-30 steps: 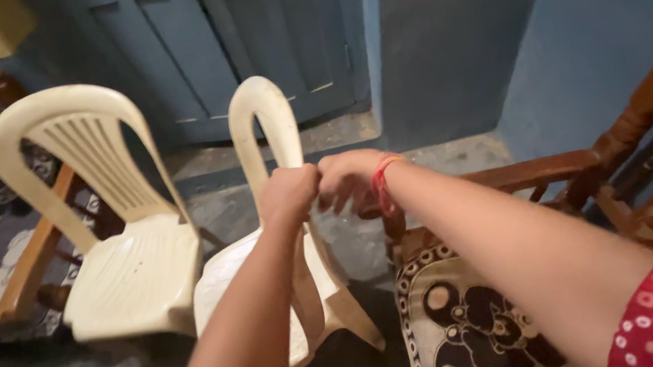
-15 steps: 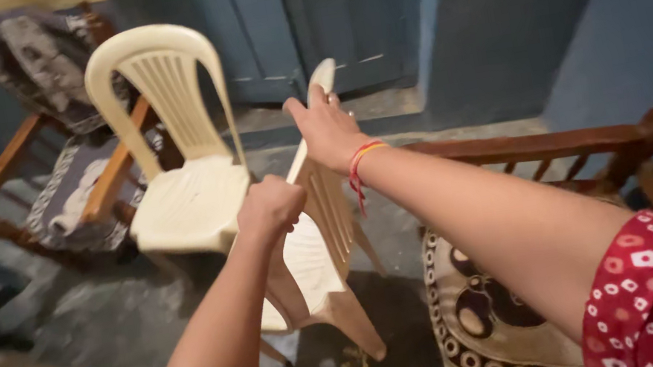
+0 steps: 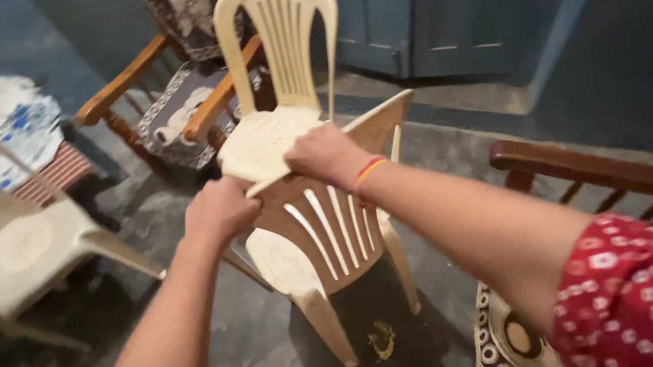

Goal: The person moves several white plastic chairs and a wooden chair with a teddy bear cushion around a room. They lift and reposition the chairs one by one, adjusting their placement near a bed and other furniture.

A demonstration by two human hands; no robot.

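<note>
At the far left a pale plastic chair (image 3: 4, 249) stands on the stone floor (image 3: 224, 363), its back against a low bench (image 3: 57, 168) that carries a crumpled blue-and-white cloth (image 3: 11, 118); it is well apart from both hands. Further right, a wooden armchair (image 3: 158, 96) with a patterned cushion sits at the back, and just in front of it a cream chair (image 3: 279, 70) stands upright, seat facing the camera.

The left hand (image 3: 218, 211) is closed in a fist around the left edge of the tilted chair (image 3: 324, 227), its grip wrapped tight on the backrest's rim. The right hand (image 3: 326, 153), a red and yellow thread at its wrist, curls its fingers over the same top rail, pressed down on it. Holding the backrest at two points likely steadies the chair while it leans, its top edge close against the seat of the upright cream chair. The tilted chair lies directly beneath and between both hands, legs on the floor near a small yellowish scrap (image 3: 382, 339).

At the right, a wooden armrest (image 3: 609, 171) and a dark patterned cushion (image 3: 510, 346) border the view.
</note>
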